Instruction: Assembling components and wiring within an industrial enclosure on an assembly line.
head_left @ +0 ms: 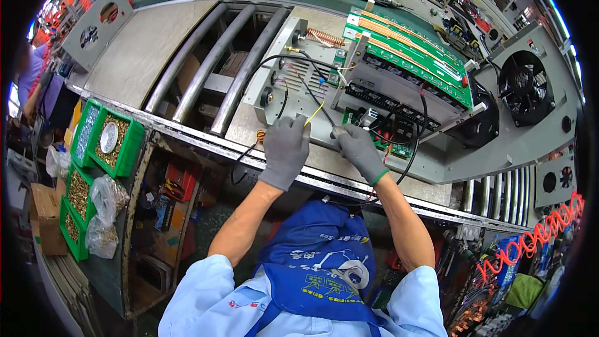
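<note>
My left hand (286, 153), in a grey glove, is closed in a pinch on the end of a thin yellow wire (317, 112). My right hand (362, 151), gloved too, pinches the end of a black cable (317, 98) that slants up to the left. Both hands are over the near edge of an open grey metal chassis (430, 163). Inside it, a green circuit board assembly (409, 56) with copper bars stands beyond my right hand. A copper coil (324, 38) sits at the far left of the chassis, near brass fittings.
Metal rollers (206, 97) run along the bench left of the chassis. Green bins (118, 143) of small brass parts stand at the left. A black fan (525, 82) fills the chassis's right panel. An orange coiled hose (530, 237) hangs at the lower right.
</note>
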